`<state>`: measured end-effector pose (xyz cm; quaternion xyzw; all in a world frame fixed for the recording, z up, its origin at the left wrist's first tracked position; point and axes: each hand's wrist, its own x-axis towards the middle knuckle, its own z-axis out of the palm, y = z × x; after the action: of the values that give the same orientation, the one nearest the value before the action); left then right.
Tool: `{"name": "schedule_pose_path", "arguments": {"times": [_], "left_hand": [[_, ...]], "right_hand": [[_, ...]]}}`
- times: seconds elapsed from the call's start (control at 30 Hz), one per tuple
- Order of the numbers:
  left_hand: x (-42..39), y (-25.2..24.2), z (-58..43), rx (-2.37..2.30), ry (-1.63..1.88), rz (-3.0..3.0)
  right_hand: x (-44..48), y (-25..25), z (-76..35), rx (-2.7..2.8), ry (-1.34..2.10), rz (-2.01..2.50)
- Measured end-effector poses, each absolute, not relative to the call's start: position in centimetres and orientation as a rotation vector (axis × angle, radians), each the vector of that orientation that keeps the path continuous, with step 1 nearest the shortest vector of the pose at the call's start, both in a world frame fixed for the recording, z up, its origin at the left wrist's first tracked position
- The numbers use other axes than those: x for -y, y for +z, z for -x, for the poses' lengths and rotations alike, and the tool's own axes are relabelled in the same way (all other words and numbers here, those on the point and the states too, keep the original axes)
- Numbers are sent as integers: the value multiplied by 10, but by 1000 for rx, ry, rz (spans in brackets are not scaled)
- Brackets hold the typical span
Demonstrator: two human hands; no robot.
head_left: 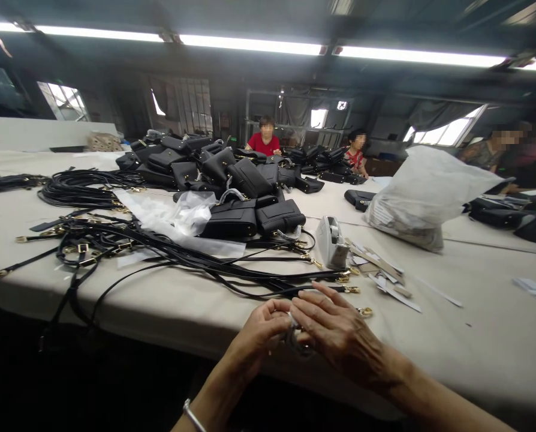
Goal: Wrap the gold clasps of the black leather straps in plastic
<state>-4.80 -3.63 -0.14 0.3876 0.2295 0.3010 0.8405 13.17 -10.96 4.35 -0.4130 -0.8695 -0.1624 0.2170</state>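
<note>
Black and soft-looking, that's my read on the strap I'm watching over the remote feed. It's sitting pinched between both hands right at the near edge of the bench, a dark loop drooping under the fingers. A white bit is peeking out on top, and it's too blurry for me to tell what it is.

Handling-wise, I'm guessing it's light and floppy, thin enough to curl on itself, so it's probably sagging wherever it isn't supported. Metal ends like the gold clasp lying just beside the right hand look like the only stiff part. I'd be taking hold close to the hardware rather than mid-length.

Pose: the left hand is sitting low, palm turned toward the right, fingers curled, its grip pinching tight on the strap. The right hand is lying over from the other side, back up, fingers bending down onto the same spot, grip clamped on it too. Both wrists are hanging off the bench edge, with a silver bracelet on the left one.

Farther up, a tangle of more straps, a heap of black bags, a tape dispenser, paper tags and a white plastic bag are sitting well apart from the hands.
</note>
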Motion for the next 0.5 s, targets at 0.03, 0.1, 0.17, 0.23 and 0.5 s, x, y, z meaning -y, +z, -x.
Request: {"name": "schedule_pose_path", "arguments": {"times": [0.03,0.1,0.17,0.23,0.5], "left_hand": [[37,-2,48,-489,632,-838],[38,-5,46,-537,631,-888],[37,-10,44,-602,641,-930],[36,-15,45,-623,685,-936],[32,-29,61,-651,813,-855]], "right_hand": [[111,42,-132,2394,-421,1150],[112,38,-132,2329,-271,1178],[111,35,-135,2229,-33,1205],[104,36,-146,2025,176,1277],[33,56,-271,1076,130,1800]]}}
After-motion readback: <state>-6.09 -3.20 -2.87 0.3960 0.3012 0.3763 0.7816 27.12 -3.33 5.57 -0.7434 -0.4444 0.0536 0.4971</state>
